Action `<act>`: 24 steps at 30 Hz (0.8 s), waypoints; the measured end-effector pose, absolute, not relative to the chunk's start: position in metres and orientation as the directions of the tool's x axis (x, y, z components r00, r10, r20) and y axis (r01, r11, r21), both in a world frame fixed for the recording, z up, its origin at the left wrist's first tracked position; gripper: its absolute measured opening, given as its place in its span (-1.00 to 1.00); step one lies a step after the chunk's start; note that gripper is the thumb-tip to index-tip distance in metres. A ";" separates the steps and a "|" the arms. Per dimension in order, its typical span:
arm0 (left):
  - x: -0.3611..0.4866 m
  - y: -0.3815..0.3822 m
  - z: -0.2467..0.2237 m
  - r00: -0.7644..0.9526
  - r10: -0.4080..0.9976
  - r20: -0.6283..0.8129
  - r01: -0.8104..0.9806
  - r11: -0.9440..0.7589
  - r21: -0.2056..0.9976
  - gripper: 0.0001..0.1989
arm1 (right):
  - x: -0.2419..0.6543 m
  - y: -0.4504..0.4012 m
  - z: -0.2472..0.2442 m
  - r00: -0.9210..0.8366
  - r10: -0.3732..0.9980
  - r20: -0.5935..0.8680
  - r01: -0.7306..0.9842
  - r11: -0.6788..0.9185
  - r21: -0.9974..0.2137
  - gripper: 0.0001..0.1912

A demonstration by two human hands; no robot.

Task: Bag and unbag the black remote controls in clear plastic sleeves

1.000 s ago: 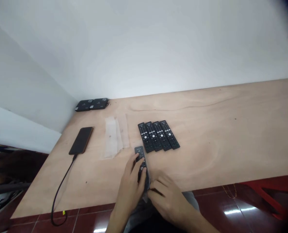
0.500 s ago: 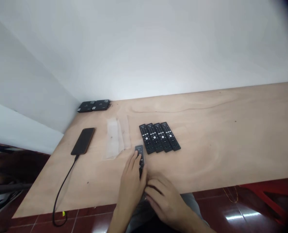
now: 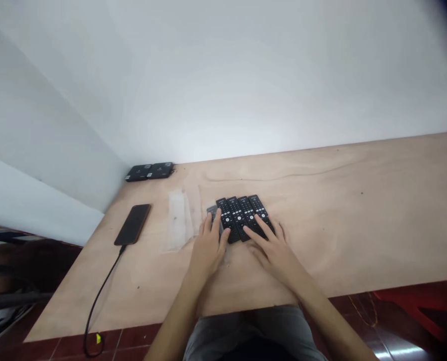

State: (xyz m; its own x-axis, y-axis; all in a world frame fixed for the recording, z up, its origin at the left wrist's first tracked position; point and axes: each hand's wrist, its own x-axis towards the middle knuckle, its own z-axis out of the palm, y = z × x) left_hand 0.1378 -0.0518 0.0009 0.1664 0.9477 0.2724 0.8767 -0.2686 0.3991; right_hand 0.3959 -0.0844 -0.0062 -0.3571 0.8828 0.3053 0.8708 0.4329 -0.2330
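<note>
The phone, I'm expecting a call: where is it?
In the head view, the phone lies on the table at left, with translucent sleeves to its right.

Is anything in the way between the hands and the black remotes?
No, nothing I can see. The right hand has fingers over the row of four remotes, and the left hand lies partly over the greyer remote beside it. The see-through sleeves lie off to the left.

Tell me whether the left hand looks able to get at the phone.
Probably yes: between the left hand and the phone I see only flat plastic sleeves and wooden tabletop, nothing standing in the way.
</note>
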 end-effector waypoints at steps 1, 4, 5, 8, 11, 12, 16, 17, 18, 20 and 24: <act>0.139 -0.051 0.000 0.180 0.951 0.252 0.878 -0.270 0.395 -0.33 | 0.397 -0.083 -0.007 -0.354 0.883 0.307 0.874 0.430 -0.228 -0.35; 0.144 -0.049 -0.005 0.216 0.953 0.214 0.886 -0.284 0.368 -0.32 | 0.397 -0.082 -0.012 -0.356 0.881 0.311 0.874 0.432 -0.223 -0.37; 0.146 -0.049 -0.007 0.220 0.953 0.207 0.888 -0.284 0.362 -0.32 | 0.396 -0.082 -0.013 -0.352 0.882 0.313 0.875 0.429 -0.224 -0.39; 0.152 -0.043 -0.011 0.239 0.951 0.195 0.886 -0.296 0.356 -0.31 | 0.395 -0.081 -0.018 -0.323 0.889 0.326 0.886 0.405 -0.227 -0.41; 0.156 -0.031 -0.012 0.259 0.942 0.212 0.882 -0.320 0.345 -0.33 | 0.396 -0.079 -0.021 -0.279 0.899 0.338 0.904 0.364 -0.222 -0.41; 0.157 -0.027 -0.012 0.265 0.939 0.218 0.882 -0.327 0.338 -0.34 | 0.396 -0.078 -0.022 -0.268 0.901 0.340 0.910 0.353 -0.219 -0.41; 0.152 -0.014 -0.014 0.266 0.931 0.250 0.889 -0.337 0.309 -0.34 | 0.396 -0.071 -0.026 -0.235 0.903 0.360 0.923 0.324 -0.210 -0.41; 0.149 -0.012 -0.015 0.261 0.930 0.258 0.892 -0.335 0.303 -0.34 | 0.396 -0.070 -0.026 -0.224 0.901 0.372 0.925 0.317 -0.210 -0.41; 0.147 -0.010 -0.016 0.256 0.930 0.265 0.895 -0.332 0.298 -0.33 | 0.397 -0.068 -0.026 -0.217 0.897 0.386 0.927 0.313 -0.208 -0.41; 0.143 -0.006 -0.016 0.245 0.930 0.274 0.901 -0.323 0.289 -0.34 | 0.398 -0.066 -0.025 -0.220 0.886 0.409 0.925 0.323 -0.202 -0.39; 0.140 -0.002 -0.013 0.213 0.931 0.297 0.915 -0.296 0.274 -0.35 | 0.408 -0.062 -0.022 -0.261 0.885 0.385 0.908 0.360 -0.214 -0.31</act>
State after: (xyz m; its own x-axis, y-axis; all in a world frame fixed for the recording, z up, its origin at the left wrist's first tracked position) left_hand 0.1402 -0.0018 -0.0129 0.2125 0.9309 0.2971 0.9151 -0.2962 0.2735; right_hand 0.4082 -0.0615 -0.0217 -0.2607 0.8853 0.3852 0.9080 0.3604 -0.2138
